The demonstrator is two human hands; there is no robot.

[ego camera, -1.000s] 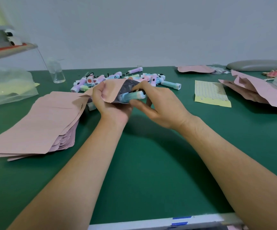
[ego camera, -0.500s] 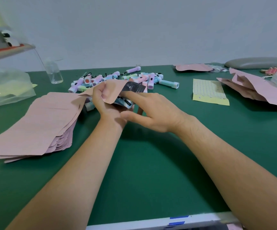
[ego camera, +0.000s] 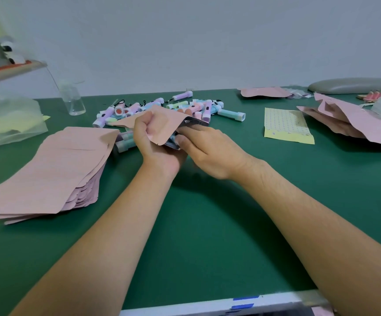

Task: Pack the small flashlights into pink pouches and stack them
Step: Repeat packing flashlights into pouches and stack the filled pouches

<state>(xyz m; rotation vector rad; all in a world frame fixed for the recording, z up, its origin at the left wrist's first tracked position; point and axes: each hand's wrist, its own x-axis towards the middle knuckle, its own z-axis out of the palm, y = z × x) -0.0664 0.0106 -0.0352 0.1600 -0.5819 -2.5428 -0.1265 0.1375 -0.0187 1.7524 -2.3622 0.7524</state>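
At the desk's [ego camera: 207, 236] middle, the left grip [ego camera: 153, 137] pinched a thin, floppy pink pouch [ego camera: 169, 123] near its mouth; at three o'clock, the right grip [ego camera: 207, 151] reached inside, hold unseen. The flashlight [ego camera: 173, 138], likely light and slick, sat within.

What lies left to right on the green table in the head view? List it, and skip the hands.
Stack of pink pouches → pile of small flashlights → yellow dotted sheet → loose heap of pink pouches.
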